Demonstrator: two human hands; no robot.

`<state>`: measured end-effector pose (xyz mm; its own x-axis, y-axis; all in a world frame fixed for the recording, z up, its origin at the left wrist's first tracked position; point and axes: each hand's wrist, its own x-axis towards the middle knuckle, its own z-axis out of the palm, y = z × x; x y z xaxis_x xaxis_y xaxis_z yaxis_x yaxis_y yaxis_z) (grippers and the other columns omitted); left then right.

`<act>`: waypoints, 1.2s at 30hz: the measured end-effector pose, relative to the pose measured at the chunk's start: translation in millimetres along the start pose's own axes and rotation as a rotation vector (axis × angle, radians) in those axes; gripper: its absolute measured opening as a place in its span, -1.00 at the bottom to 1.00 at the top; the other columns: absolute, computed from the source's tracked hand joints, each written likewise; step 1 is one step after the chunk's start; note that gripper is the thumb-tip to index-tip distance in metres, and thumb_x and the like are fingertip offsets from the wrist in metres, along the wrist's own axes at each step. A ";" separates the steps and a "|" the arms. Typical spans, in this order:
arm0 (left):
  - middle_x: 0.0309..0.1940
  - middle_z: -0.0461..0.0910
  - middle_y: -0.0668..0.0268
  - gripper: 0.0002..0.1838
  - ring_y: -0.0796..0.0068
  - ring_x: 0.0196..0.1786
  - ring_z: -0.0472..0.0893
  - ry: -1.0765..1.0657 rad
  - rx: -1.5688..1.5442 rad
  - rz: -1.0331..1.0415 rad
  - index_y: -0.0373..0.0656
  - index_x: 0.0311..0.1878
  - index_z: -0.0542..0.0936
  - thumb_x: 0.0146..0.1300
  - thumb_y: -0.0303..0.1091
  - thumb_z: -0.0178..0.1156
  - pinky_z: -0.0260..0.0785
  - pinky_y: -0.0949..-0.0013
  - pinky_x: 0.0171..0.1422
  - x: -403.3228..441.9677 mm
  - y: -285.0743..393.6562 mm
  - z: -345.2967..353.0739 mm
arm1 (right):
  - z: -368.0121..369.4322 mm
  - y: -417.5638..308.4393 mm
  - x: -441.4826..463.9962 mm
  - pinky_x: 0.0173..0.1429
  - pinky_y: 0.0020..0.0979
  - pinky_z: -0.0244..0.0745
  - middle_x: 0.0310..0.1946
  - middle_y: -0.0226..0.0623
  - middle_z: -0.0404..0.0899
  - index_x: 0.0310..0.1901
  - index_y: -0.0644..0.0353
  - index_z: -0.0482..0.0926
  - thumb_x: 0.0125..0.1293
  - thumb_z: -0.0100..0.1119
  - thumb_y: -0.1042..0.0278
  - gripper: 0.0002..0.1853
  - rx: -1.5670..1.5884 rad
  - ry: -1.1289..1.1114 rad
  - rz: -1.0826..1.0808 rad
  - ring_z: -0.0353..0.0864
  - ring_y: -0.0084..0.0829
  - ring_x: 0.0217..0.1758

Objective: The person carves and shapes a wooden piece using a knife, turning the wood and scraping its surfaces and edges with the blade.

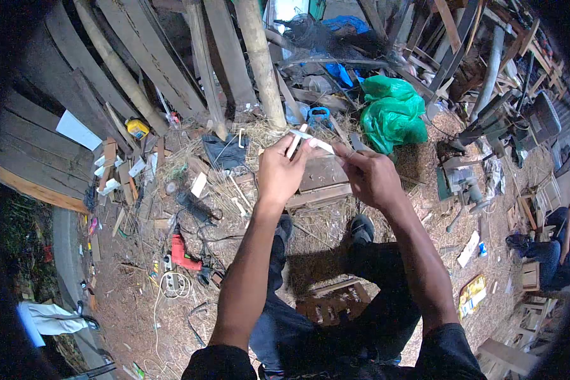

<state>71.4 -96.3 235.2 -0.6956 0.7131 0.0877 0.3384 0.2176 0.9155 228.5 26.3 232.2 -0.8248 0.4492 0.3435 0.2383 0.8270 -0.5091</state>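
My left hand (280,170) is closed, pinching a thin pale stick (293,145) that points up past its fingers. A small whitish-grey piece (302,134) lies across the stick's top; whether they are joined I cannot tell. From the left fingertips a short white strip (323,146) reaches toward my right hand (372,176). The right fingers are bent and pressed together at the strip's far end, and their grip is partly hidden. Below both hands sits a low wooden block (323,174) on the ground, between my feet and the wood pile.
A red power drill (185,252) and a white power strip (170,276) with cables lie at left. Ahead are leaning planks (152,54) and a green plastic bag (394,114). A machine (468,187) stands at right, near another person's leg (546,256). Shavings cover the ground.
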 end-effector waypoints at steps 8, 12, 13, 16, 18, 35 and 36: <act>-0.49 0.49 0.45 -0.57 0.74 -0.43 0.36 -0.064 -0.200 0.155 -0.32 0.19 0.47 0.34 -0.29 0.21 0.25 0.51 -0.37 7.2 -18.8 7.0 | -8.2 15.0 4.6 -0.07 -0.15 0.54 -0.15 0.05 0.63 0.16 0.12 0.54 0.20 0.14 0.48 -0.57 0.238 -0.157 -0.039 0.65 0.03 -0.15; -0.47 0.37 0.53 -0.49 0.78 -0.44 0.27 -0.139 -0.315 0.156 -0.33 0.30 0.36 0.37 -0.30 0.17 0.16 0.58 -0.40 7.0 -21.7 7.5 | -7.6 16.8 5.0 0.02 -0.16 0.53 -0.14 0.10 0.61 0.13 0.18 0.55 0.20 0.13 0.50 -0.59 0.289 -0.157 -0.082 0.64 0.03 -0.08; -0.46 0.37 0.54 -0.49 0.79 -0.43 0.26 -0.145 -0.339 0.157 -0.33 0.31 0.35 0.38 -0.31 0.16 0.15 0.59 -0.40 6.8 -22.6 8.1 | -7.4 17.5 5.1 0.02 -0.16 0.53 -0.14 0.10 0.61 0.12 0.19 0.56 0.19 0.13 0.50 -0.59 0.294 -0.157 -0.088 0.64 0.03 -0.08; -0.41 0.41 0.52 -0.54 0.80 -0.42 0.28 -0.132 -0.372 0.148 -0.32 0.28 0.39 0.39 -0.32 0.14 0.16 0.61 -0.39 7.1 -25.7 9.0 | -5.6 17.2 5.9 -0.02 -0.15 0.53 -0.17 0.10 0.62 0.10 0.15 0.59 0.15 0.15 0.50 -0.58 0.280 -0.157 -0.070 0.64 0.04 -0.13; -0.40 0.45 0.51 -0.55 0.80 -0.43 0.29 -0.115 -0.369 0.143 -0.32 0.27 0.40 0.39 -0.33 0.14 0.17 0.61 -0.39 11.4 -25.6 9.4 | -6.4 11.4 6.3 -0.08 -0.15 0.54 -0.21 0.09 0.63 0.08 0.12 0.61 0.11 0.17 0.50 -0.57 0.228 -0.154 -0.012 0.65 0.03 -0.19; -0.60 0.53 0.29 -0.68 0.65 -0.53 0.37 0.156 -0.142 0.099 -0.26 -0.10 0.61 0.34 -0.16 0.20 0.30 0.42 -0.40 9.3 -11.9 22.7 | 6.9 8.1 7.4 -0.38 -0.12 0.44 -0.54 -0.06 0.53 0.15 -0.11 0.57 0.22 0.19 0.42 -0.57 0.032 0.030 0.024 0.55 -0.04 -0.49; -0.62 0.52 0.28 -0.68 0.64 -0.54 0.37 0.154 -0.136 0.075 -0.26 -0.11 0.62 0.34 -0.15 0.20 0.29 0.42 -0.40 9.1 -9.1 22.1 | 7.1 8.4 7.3 -0.35 -0.09 0.47 -0.52 -0.07 0.56 0.16 -0.18 0.56 0.20 0.19 0.41 -0.54 0.014 0.022 0.051 0.58 -0.01 -0.46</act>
<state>76.1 -77.0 219.0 -0.7639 0.6111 0.2075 0.3119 0.0680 0.9477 220.8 34.1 224.9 -0.8005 0.4977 0.3339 0.2720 0.7982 -0.5375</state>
